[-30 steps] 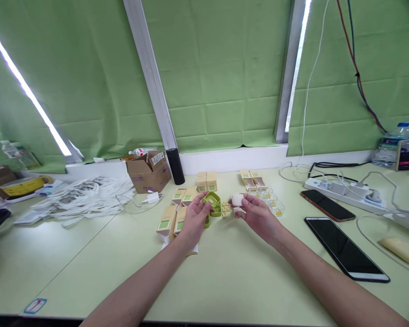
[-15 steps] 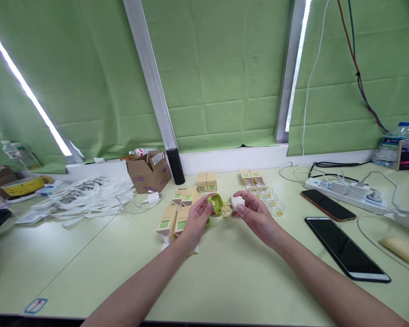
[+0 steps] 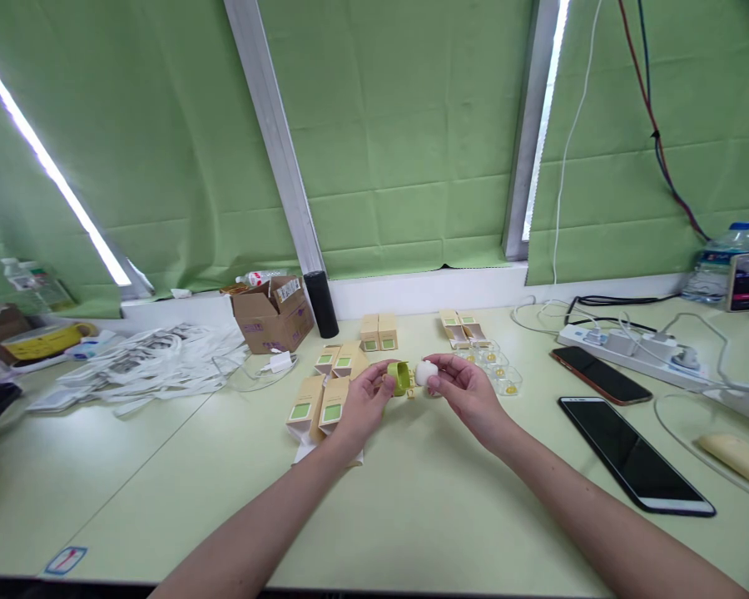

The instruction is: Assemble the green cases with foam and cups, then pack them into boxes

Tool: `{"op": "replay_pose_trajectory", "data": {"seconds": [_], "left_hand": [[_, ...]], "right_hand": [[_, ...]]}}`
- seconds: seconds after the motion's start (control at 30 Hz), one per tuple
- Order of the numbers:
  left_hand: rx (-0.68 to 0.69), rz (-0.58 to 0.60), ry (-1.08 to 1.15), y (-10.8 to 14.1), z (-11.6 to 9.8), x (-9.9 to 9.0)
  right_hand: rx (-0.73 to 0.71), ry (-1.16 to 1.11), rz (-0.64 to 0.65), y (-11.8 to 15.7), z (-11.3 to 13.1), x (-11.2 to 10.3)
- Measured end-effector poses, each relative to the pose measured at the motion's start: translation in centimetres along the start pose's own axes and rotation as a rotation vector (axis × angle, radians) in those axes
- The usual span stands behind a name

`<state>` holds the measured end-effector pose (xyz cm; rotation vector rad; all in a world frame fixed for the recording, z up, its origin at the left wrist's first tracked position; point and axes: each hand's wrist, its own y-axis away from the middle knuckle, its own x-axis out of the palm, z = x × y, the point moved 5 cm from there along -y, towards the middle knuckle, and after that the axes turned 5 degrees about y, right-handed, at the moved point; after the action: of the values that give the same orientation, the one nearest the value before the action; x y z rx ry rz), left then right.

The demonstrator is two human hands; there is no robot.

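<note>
Between the thumb and fingers of my left hand [image 3: 369, 401] is a small green case [image 3: 400, 378], its hollow side turned toward the right. My right hand [image 3: 465, 387] pinches a small white rounded piece [image 3: 425, 373], close to the case but with a narrow gap between them. Small yellow pieces [image 3: 411, 395] lie on the table just behind and below this gap, partly hidden. Beside my left hand stand several tan paper boxes [image 3: 308, 399] with green squares on them. Past my right fingers lie clear plastic pieces with yellow centres [image 3: 507, 381].
Two phones lie at the right, a black one with white ends [image 3: 635, 453] nearest. Behind them runs a white power strip [image 3: 630, 353] with cables. More tan boxes [image 3: 379, 332], a black cylinder [image 3: 321, 305] and a cardboard carton [image 3: 273, 316] stand at the back. White cables [image 3: 156, 366] heap at left.
My left hand has turned the green case so its opening faces right. My right hand has brought the white piece leftward, nearer to it.
</note>
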<state>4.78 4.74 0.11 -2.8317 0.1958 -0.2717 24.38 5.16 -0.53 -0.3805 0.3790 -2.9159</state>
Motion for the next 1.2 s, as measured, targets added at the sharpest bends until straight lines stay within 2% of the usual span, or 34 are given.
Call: {"op": "replay_pose_trajectory", "data": {"seconds": [0.3,1.0,1.2], "left_hand": [[0.027,0.027,-0.11,-0.2,0.9,-0.2],[0.089,0.006,-0.429,0.2,0.7,-0.5],[0.083,0.016,-0.441,0.4,0.6,-0.3]], "right_hand": [[-0.084,0.144,0.031,0.0,0.4,0.2],[-0.025,0.134,0.032,-0.1,-0.5,0.4],[-0.026,0.151,0.051,-0.1,-0.8,0.6]]}}
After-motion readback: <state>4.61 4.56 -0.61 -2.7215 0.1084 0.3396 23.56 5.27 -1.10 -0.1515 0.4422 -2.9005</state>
